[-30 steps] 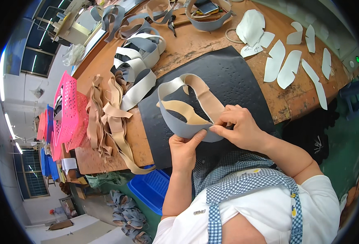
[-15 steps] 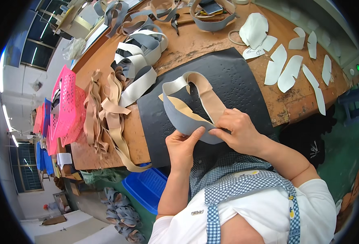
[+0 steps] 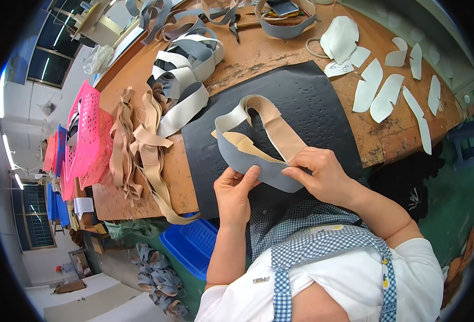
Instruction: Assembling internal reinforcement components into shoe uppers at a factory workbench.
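Centre frame, your left hand (image 3: 236,193) and right hand (image 3: 318,174) pinch the grey-and-tan shoe upper (image 3: 258,144), its looped strap pointing toward the upper left.

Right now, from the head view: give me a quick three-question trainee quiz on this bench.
1. True or false: both hands hold the grey and tan shoe upper piece.
2. What does the piece lie over? A) black mat B) pink basket C) blue bin
3. Which hand pinches the tan strap end?

Key:
1. True; left hand and right hand grip its near edge.
2. A, the black mat.
3. Right hand.
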`<state>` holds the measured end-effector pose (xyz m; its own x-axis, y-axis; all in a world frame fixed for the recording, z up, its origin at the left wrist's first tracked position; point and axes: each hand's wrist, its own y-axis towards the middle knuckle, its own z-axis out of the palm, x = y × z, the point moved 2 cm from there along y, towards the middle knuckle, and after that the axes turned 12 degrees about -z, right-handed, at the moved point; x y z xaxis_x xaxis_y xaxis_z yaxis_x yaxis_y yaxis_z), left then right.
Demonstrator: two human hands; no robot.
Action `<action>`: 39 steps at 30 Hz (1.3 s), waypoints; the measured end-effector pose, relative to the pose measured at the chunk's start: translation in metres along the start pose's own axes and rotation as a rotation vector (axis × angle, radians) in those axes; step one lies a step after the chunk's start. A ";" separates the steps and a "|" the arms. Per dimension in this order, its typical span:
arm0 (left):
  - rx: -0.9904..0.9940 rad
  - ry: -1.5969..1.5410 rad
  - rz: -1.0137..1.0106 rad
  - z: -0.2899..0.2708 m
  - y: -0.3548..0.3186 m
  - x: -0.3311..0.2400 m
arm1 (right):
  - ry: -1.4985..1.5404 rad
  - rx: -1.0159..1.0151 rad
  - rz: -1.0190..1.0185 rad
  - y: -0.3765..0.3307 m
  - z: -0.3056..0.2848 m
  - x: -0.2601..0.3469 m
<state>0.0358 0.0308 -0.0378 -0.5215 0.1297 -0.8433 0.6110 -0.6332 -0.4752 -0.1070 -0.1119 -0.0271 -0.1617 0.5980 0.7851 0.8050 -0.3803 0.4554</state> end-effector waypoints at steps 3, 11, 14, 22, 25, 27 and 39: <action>0.000 -0.006 0.003 0.000 0.000 0.000 | -0.004 0.027 0.027 0.006 -0.002 0.007; -0.068 0.051 0.111 0.013 -0.007 0.007 | 0.036 0.051 0.163 0.012 0.003 0.008; -0.044 -0.070 0.066 0.004 0.000 0.002 | 0.146 0.040 0.242 0.009 -0.001 0.008; -0.002 0.002 0.044 0.010 -0.005 0.005 | 0.054 0.099 0.197 0.019 -0.001 0.010; -0.004 -0.017 0.031 0.009 -0.004 0.002 | 0.057 0.085 0.174 0.017 -0.002 0.010; 0.013 -0.061 -0.017 0.005 -0.001 0.000 | 0.083 0.083 0.175 0.016 -0.002 0.010; 0.035 -0.048 -0.007 0.011 -0.005 -0.010 | 0.120 0.116 0.202 0.025 -0.003 0.013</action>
<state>0.0315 0.0243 -0.0248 -0.5538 0.0982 -0.8268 0.5867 -0.6586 -0.4712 -0.0909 -0.1161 -0.0044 -0.0523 0.4279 0.9023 0.8865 -0.3960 0.2392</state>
